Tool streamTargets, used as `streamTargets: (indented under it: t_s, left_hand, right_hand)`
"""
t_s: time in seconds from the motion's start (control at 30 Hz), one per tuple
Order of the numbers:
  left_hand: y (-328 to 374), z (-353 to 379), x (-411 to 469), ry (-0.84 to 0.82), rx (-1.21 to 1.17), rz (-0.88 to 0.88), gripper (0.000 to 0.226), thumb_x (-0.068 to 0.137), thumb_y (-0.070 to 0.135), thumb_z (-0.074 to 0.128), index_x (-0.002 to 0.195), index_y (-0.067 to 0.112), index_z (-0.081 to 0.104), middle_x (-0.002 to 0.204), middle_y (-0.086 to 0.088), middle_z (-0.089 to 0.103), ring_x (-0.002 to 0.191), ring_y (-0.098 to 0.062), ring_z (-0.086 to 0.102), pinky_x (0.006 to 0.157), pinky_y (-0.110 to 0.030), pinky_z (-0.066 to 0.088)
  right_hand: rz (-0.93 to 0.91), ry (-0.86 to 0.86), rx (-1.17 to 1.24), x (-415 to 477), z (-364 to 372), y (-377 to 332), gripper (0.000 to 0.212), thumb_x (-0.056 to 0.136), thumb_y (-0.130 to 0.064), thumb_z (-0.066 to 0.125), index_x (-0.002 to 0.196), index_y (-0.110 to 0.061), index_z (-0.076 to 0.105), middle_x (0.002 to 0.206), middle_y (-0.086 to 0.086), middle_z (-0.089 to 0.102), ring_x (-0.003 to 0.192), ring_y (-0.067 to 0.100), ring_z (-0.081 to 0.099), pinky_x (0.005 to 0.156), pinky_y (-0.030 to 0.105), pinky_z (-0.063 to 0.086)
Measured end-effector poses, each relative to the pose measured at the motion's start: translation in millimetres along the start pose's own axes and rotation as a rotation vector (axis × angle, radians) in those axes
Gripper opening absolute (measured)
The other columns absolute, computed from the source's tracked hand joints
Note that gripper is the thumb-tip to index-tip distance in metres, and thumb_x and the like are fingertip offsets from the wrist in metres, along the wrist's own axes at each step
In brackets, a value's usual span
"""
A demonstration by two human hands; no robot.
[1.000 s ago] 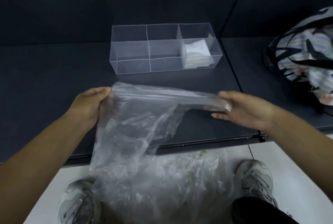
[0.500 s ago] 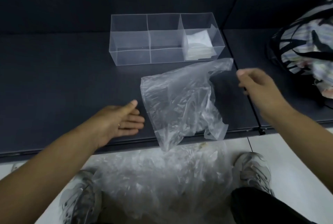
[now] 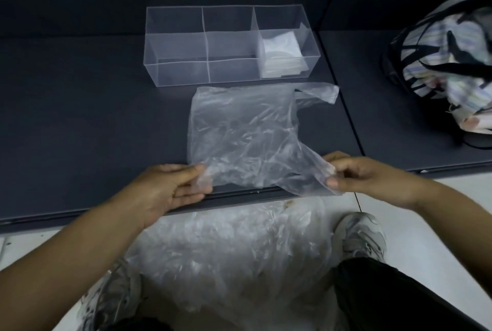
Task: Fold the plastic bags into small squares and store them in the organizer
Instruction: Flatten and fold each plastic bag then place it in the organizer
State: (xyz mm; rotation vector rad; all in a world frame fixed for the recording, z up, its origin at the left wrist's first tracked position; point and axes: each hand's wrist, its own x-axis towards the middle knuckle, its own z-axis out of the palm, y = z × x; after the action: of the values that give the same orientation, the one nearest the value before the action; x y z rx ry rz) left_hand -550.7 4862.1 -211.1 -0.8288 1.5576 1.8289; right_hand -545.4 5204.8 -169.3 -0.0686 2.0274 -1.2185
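Note:
A clear plastic bag [image 3: 245, 133] lies spread on the dark table [image 3: 80, 117], one handle pointing to the far right. My left hand [image 3: 175, 186] pinches its near left corner at the table's front edge. My right hand [image 3: 364, 176] pinches the near right handle between thumb and fingers. Behind the bag stands the clear organizer [image 3: 183, 45] with three compartments; folded white bags [image 3: 282, 56] fill the right one, and the other two hold nothing.
A heap of clear plastic bags [image 3: 234, 258] lies on the floor between my shoes, below the table edge. A striped fabric bag [image 3: 447, 48] sits on the table at the far right. A seam [image 3: 343, 107] splits the tabletop right of the bag.
The bag dropped from the air onto the table and spread flat. Both hands let go for a moment, then came back and took its near corners.

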Motion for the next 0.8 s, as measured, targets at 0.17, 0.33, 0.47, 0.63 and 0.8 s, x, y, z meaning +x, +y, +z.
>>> streamTargets:
  t_s: [0.17, 0.33, 0.47, 0.63, 0.8]
  left_hand:
    - [12.0, -31.8, 6.7, 0.065, 0.179, 0.091, 0.031, 0.074, 0.020, 0.072, 0.099, 0.002, 0.067, 0.080, -0.012, 0.074, 0.067, -0.022, 0.073, 0.049, -0.021, 0.054]
    - [4.1, -38.0, 2.7, 0.046, 0.323, 0.074, 0.027, 0.078, 0.013, 0.072, 0.100, -0.001, 0.066, 0.077, -0.014, 0.074, 0.066, -0.024, 0.073, 0.049, -0.021, 0.054]
    - [-2.8, -41.0, -10.2, -0.135, 0.513, -0.045, 0.040, 0.068, 0.015, 0.080, 0.101, -0.001, 0.064, 0.082, -0.015, 0.074, 0.075, -0.026, 0.073, 0.054, -0.024, 0.056]
    - [25.8, -47.1, -7.3, -0.253, 0.396, -0.033, 0.089, 0.036, 0.053, 0.093, 0.108, 0.008, 0.064, 0.102, -0.015, 0.072, 0.093, -0.025, 0.071, 0.067, -0.028, 0.059]
    - [61.2, -29.4, 34.3, -0.027, 0.072, 0.070, 0.032, 0.085, 0.027, 0.065, 0.105, 0.003, 0.063, 0.103, -0.018, 0.071, 0.090, -0.024, 0.071, 0.072, -0.031, 0.060]
  right_hand:
    - [0.114, 0.197, -0.055, -2.0, -22.7, 6.8, 0.052, 0.081, -0.067, 0.055, 0.073, -0.016, 0.064, 0.078, 0.002, 0.066, 0.071, 0.002, 0.065, 0.065, 0.012, 0.030]
    - [0.115, 0.387, 0.171, 12.5, -17.2, 23.1, 0.012, 0.080, -0.016, 0.072, 0.084, -0.011, 0.062, 0.057, 0.002, 0.059, 0.051, 0.010, 0.051, 0.046, 0.016, 0.040]
    - [0.277, 0.521, 0.047, 13.7, -25.7, 34.3, 0.019, 0.079, -0.008, 0.076, 0.093, -0.011, 0.064, 0.058, 0.000, 0.059, 0.047, 0.011, 0.050, 0.051, 0.025, 0.042]
    - [0.179, 0.794, -0.452, 36.7, -44.8, 16.2, 0.019, 0.082, -0.026, 0.072, 0.093, -0.018, 0.058, 0.081, -0.003, 0.059, 0.084, 0.021, 0.058, 0.076, 0.028, 0.039]
    - [0.095, 0.814, -0.024, 96.8, -61.7, -7.7, 0.036, 0.094, -0.033, 0.058, 0.117, -0.006, 0.061, 0.106, 0.005, 0.058, 0.097, 0.019, 0.054, 0.088, 0.034, 0.045]
